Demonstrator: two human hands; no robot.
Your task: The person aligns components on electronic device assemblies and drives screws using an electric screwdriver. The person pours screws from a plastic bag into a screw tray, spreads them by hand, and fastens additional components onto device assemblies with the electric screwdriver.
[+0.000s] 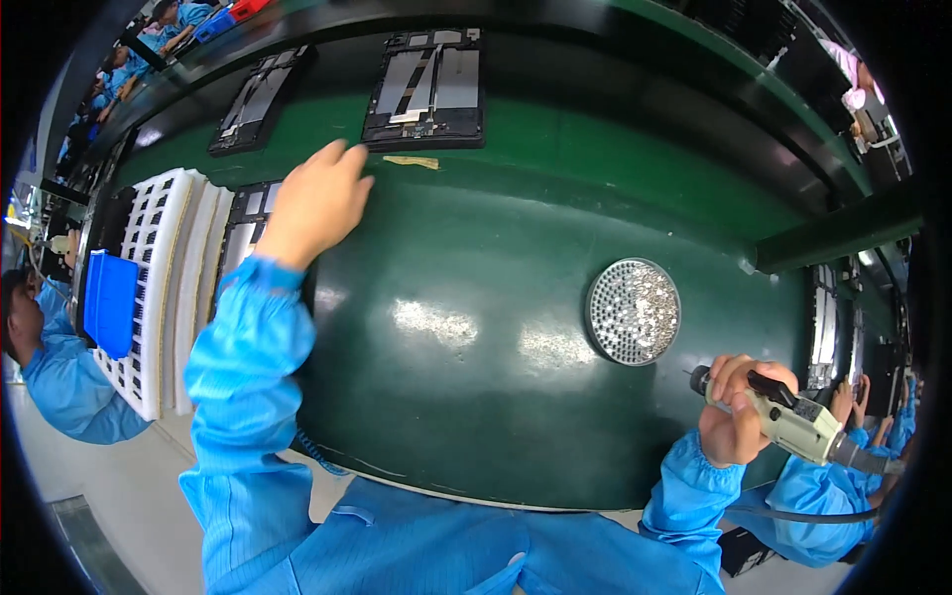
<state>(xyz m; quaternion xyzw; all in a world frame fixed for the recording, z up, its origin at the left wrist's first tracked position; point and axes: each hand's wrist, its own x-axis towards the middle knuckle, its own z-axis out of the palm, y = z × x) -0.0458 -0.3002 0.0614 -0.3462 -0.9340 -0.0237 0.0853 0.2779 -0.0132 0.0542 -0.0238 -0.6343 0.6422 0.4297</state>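
My left hand [315, 203] reaches out over the left part of the green bench, empty, its fingers apart. Just beyond its fingertips lies an opened tablet [458, 84] with its inner parts exposed. Another opened tablet [260, 97] rests to the left of that one. A third such device [241, 238] is partly covered by my left hand and sleeve. At the right, my right hand [739, 407] is wrapped round a pale electric screwdriver [803, 426], its bit pointing left. Beyond that hand sits a round perforated dish [635, 312] with many small screws in it.
Stacked white foam trays [164, 297] stand at the left edge, with a blue bin [111, 302] against them. A yellowish strip [412, 162] lies near the far tablet. A green beam [833, 236] juts in from the right. Co-workers sit on both sides.
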